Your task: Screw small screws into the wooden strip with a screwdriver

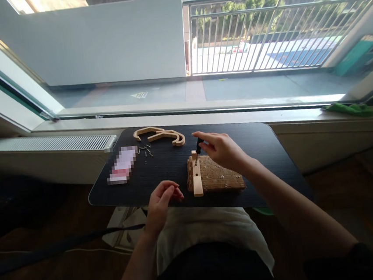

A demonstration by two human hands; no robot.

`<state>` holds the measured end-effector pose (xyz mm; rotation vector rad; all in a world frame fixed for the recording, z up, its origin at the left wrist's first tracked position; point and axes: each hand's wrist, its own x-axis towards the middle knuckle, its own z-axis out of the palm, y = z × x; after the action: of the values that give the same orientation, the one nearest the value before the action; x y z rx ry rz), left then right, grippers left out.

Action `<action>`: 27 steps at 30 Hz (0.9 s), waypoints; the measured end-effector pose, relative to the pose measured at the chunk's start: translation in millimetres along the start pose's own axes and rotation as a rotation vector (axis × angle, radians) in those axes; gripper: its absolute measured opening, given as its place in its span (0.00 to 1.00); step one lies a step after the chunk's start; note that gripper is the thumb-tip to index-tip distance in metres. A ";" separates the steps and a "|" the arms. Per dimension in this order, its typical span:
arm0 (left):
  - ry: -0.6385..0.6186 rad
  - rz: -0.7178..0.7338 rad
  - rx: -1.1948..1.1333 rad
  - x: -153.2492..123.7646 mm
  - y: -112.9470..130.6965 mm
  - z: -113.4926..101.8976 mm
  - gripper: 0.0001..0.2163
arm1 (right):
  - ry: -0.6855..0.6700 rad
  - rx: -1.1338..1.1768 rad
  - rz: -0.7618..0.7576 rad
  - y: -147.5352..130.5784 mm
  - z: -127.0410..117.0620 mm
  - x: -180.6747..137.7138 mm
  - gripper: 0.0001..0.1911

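Observation:
My right hand [222,147] is closed on the black handle of a small screwdriver [198,146]. The screwdriver points down, its tip at the upper hole of a pale wooden strip [198,185]. A second, dark hole shows lower on the strip. Beneath it lies a brown block with a rough, pitted surface [221,174], and the strip crosses its left end. To the left of the block, over the table's near edge, my left hand [162,198] has its fingers curled in. Whether anything is between those fingers is hidden.
On the dark table [163,173], curved wooden hooks [164,134] lie at the back left. Several small screws [146,149] are scattered in front of them. A blurred-out flat pink and white item [123,165] is at the left. A white radiator [58,143] stands beyond the table's left side.

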<state>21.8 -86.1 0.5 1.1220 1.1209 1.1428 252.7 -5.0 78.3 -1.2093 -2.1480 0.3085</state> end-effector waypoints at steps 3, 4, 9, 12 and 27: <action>0.118 0.160 0.210 25.4 -10.6 12.9 0.09 | -0.032 -0.029 -0.002 -0.3 -1.7 1.0 0.20; 0.111 0.213 0.288 33.5 -13.7 16.0 0.08 | -0.048 -0.040 0.002 -0.6 -2.5 1.5 0.20; 0.104 0.460 0.518 58.9 -21.3 27.5 0.08 | -0.088 -0.073 -0.008 -2.7 -6.5 4.3 0.19; 0.125 0.536 0.534 64.2 -20.8 32.4 0.06 | -0.105 -0.089 -0.015 -4.5 -8.0 6.0 0.18; -0.029 0.411 0.418 87.3 -41.2 33.4 0.14 | -0.174 -0.212 -0.073 -9.7 -11.4 10.8 0.17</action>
<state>65.5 -4.9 -43.4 1.7491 1.1687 1.2265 249.4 -2.5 96.3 -1.2562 -2.4190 0.1623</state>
